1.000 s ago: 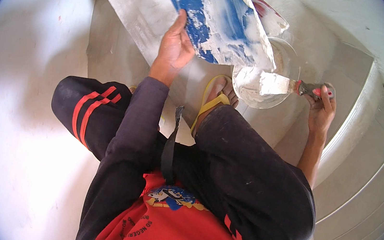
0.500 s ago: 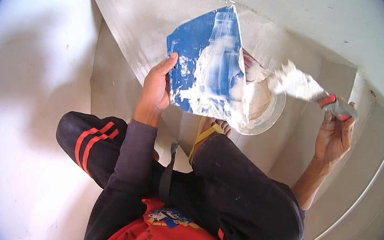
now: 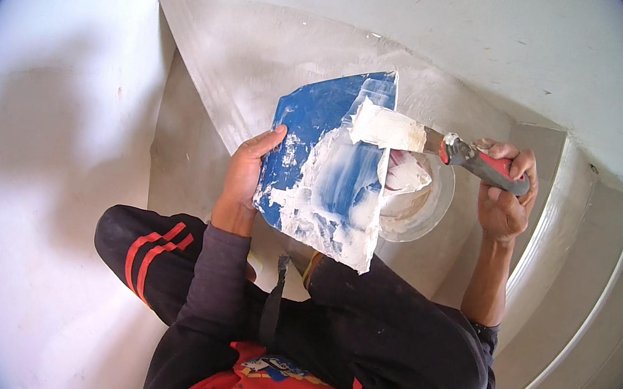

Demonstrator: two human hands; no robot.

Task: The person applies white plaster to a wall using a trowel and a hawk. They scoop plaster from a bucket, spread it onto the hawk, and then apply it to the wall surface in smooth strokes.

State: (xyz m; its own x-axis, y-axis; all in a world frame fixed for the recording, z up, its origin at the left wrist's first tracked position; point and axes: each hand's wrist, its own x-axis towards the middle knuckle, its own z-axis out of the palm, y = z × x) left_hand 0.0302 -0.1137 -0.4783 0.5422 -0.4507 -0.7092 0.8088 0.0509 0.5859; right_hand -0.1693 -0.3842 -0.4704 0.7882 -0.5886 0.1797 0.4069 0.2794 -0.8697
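Note:
My left hand (image 3: 245,174) grips the left edge of a blue plastering board (image 3: 301,126), thumb on top and fingers hidden beneath. White paste (image 3: 309,210) is smeared over its middle, right side and near edge. In my right hand (image 3: 507,190) is a putty knife (image 3: 481,163) with a red and black handle, held from the right. Its blade, thickly coated in white paste, lies over the upper right edge of the board. Partly covered by the board, a round tub (image 3: 435,211) of paste stands below, with a paste-covered tool (image 3: 408,174) showing in it.
Stairs (image 3: 575,284) with pale edges descend on the right. A white wall (image 3: 48,160) stands on the left, and another pale wall (image 3: 400,1) curves across the top. My bent legs (image 3: 389,323) in dark trousers are close below the board.
The putty knife has swung left, from beside the board to over its upper right edge. The board has come slightly down toward me, and its tilt has changed.

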